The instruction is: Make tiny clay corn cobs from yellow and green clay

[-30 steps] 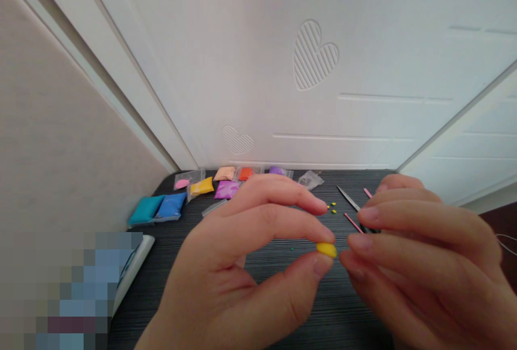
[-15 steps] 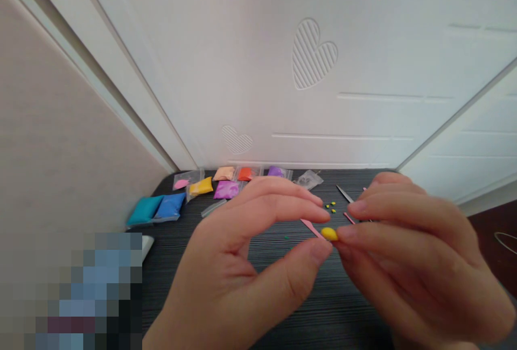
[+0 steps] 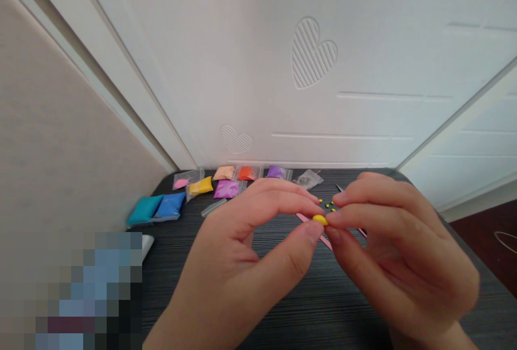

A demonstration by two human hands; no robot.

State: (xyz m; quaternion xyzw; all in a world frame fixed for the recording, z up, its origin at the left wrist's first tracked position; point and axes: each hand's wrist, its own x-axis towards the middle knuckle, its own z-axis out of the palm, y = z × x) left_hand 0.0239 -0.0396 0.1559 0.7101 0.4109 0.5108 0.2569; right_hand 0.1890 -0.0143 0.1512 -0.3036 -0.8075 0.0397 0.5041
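Observation:
A small yellow oval piece of clay (image 3: 320, 220) is held in the air over the dark table, between my two hands. My left hand (image 3: 258, 253) has its thumb and index fingertips closed on the left part of it. From the other side, my right hand (image 3: 396, 247) pinches its right end between thumb and fingers. Behind the fingers lie several tiny yellow-and-green bits (image 3: 327, 205). A pink modelling tool (image 3: 326, 242) lies below the clay, partly hidden by my hands. The tip of some scissors (image 3: 339, 188) shows behind my right hand.
Along the back lie several bags of coloured clay, among them a yellow pack (image 3: 201, 186), a magenta pack (image 3: 226, 189) and a blue pack (image 3: 170, 207). A white panel (image 3: 258, 81) rises behind the table (image 3: 194, 264). A blurred-out patch covers the lower left.
The yellow clay passed from my left fingers to my right, and now both hands touch it. My right hand moved left and slightly up. The pink tool came into sight.

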